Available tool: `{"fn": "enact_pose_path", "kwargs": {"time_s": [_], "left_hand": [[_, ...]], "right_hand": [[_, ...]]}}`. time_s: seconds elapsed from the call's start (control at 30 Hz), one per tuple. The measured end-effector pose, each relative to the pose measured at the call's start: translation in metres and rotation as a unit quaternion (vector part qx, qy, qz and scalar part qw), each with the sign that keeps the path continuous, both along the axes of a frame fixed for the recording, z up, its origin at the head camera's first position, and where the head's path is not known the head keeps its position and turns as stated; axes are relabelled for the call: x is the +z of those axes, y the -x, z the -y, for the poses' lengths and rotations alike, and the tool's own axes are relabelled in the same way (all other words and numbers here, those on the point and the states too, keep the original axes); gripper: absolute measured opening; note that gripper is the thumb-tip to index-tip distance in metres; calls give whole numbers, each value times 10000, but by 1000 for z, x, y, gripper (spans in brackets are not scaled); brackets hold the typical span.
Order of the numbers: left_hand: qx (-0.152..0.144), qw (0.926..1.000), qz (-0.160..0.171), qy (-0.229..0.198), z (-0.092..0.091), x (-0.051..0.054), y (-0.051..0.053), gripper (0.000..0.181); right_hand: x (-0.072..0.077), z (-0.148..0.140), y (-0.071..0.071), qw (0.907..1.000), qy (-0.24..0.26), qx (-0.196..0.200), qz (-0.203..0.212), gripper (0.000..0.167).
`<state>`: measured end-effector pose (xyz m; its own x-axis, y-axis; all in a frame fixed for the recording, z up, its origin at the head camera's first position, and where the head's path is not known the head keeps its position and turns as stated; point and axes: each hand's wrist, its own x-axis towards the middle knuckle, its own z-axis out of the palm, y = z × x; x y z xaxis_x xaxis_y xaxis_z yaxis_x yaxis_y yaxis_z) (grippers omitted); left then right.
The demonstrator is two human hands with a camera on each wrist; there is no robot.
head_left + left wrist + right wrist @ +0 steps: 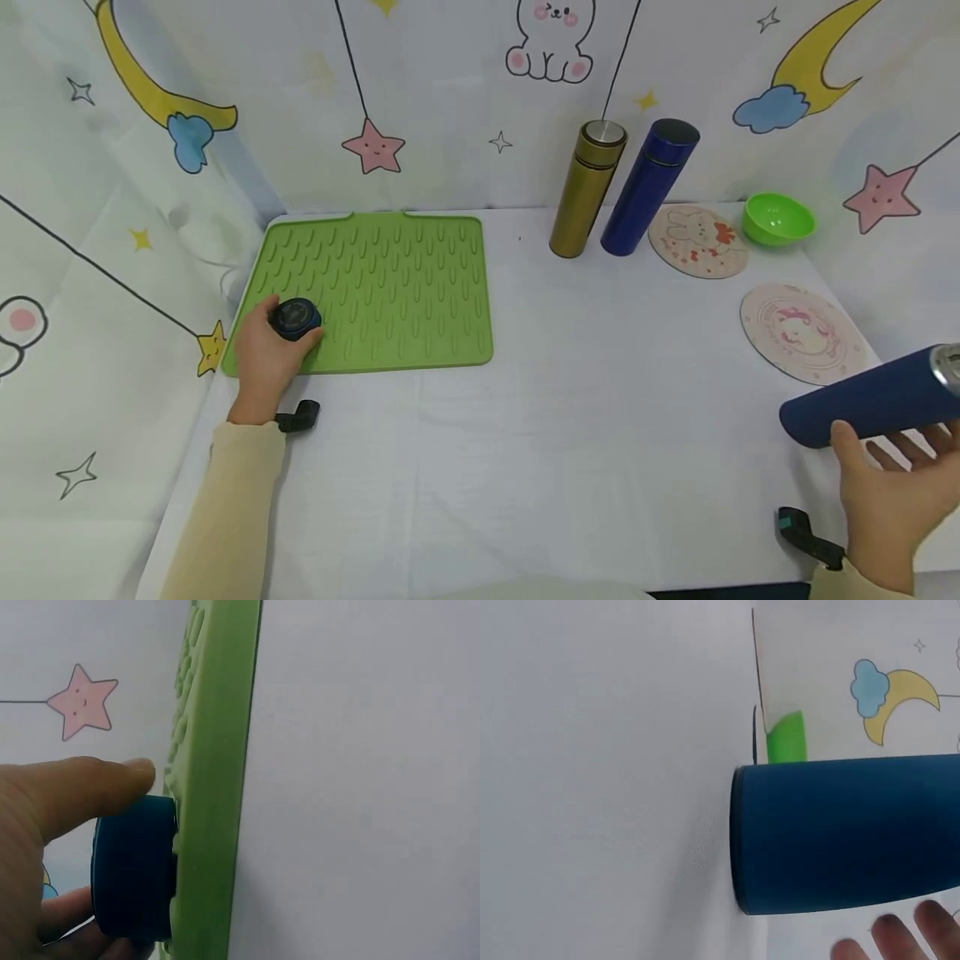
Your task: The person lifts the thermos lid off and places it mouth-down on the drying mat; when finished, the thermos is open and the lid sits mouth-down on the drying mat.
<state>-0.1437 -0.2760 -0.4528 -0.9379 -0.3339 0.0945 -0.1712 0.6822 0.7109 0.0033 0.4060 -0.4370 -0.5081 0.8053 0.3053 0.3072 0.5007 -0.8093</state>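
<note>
At the left, a dark blue bottle lid (296,318) lies flat on the green ridged mat (397,292). Thumb and fingers of my left hand (270,354) stand on either side of this lid (135,870) and grip it. At the right edge, a dark blue flask (870,396) with a metal rim stands on the table, its top partly cut off by the head view. Close beside the flask (840,836) is my right hand (896,500), fingers spread; in the right wrist view the fingertips (889,930) show apart from it.
At the back stand a gold flask (588,187) and a brighter blue flask (648,187). Two round patterned coasters (697,242) lie at the right, near a green bowl (777,221). Printed cloth hangs behind and beside the white table (525,458).
</note>
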Motion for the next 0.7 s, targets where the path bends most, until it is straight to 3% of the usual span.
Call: {"fn": "enact_pose_path", "kwargs": {"time_s": [0.17,0.23,0.3,0.43,0.53,0.63,0.7], "left_hand": [[-29,9984,-459,-338,-9,3,-8,90],[-133,9964,-758,-354,-14,7,-12,87],[-326,9939,-994,-348,-21,11,-16,83],[-947,9865,-1299,-321,-39,17,-26,86],[-1433,9793,-1413,-238,-55,18,-36,95],[-1827,9717,-1492,-89,-70,18,-45,102],[-2072,9662,-1535,-69,-79,18,-51,104]], "right_hand": [[5,16,-20,9979,-112,-635,-78,66],[10,24,-25,9973,-153,-691,-186,55],[13,34,-28,9970,-407,-501,-430,45],[21,60,-19,9875,-1034,451,-1100,34],[21,74,-4,9639,-1171,1713,-1668,43],[17,83,15,9393,-879,2783,-1804,60],[14,88,27,9309,-824,3188,-1581,75]]}}
